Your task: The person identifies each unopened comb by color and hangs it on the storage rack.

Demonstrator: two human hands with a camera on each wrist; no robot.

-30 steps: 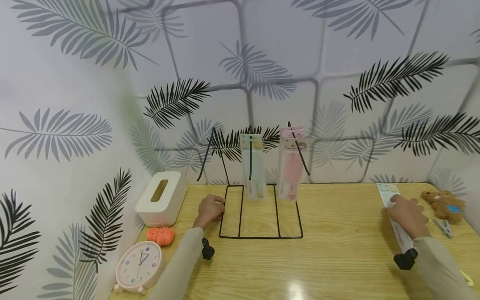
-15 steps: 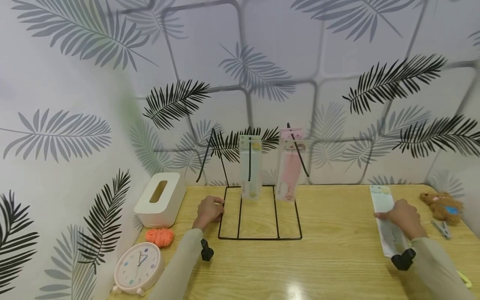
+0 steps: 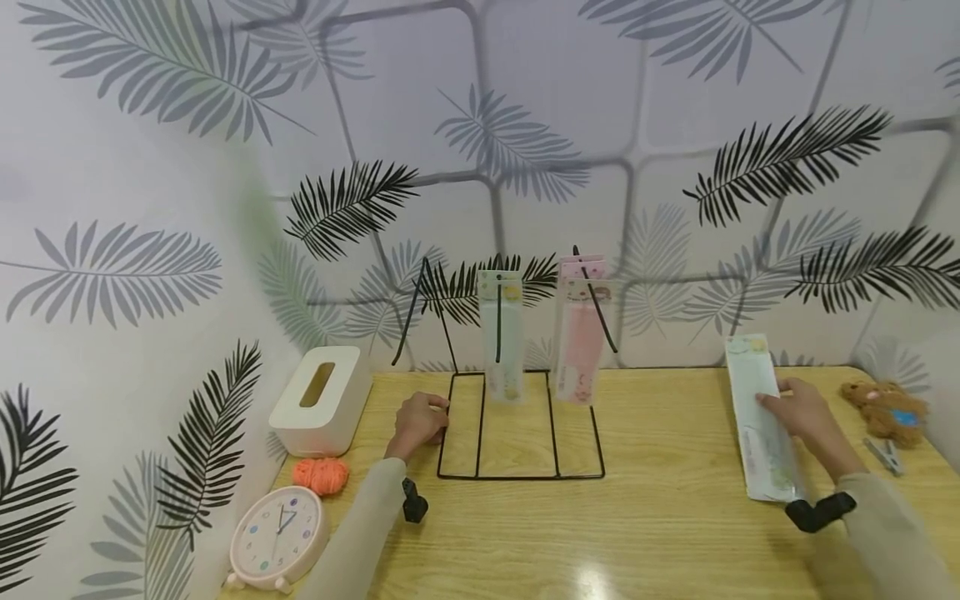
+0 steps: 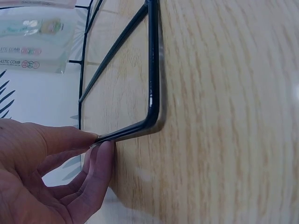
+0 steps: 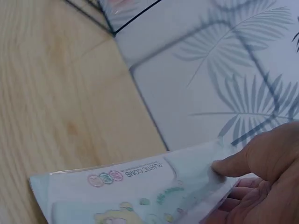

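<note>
My right hand holds a packaged pale green comb upright at the right. Its label reads "plastic comb" in the right wrist view, where my thumb presses on the clear wrapper and the other fingers are behind it. On the left, my left hand pinches the side wire of a black wire rack, between thumb and fingers in the left wrist view. From the rack's middle hook hangs a green comb package. Pink comb packages hang from its right hook. The left hook is bare.
A white tissue box, an orange yarn bundle and a pink clock stand at the left. At the far right lie a brown plush toy and a grey clip. A patterned wall backs the wooden table.
My right hand has picked the comb package up off the table and tilted it upright, moving slightly left. My left hand stays on the rack.
</note>
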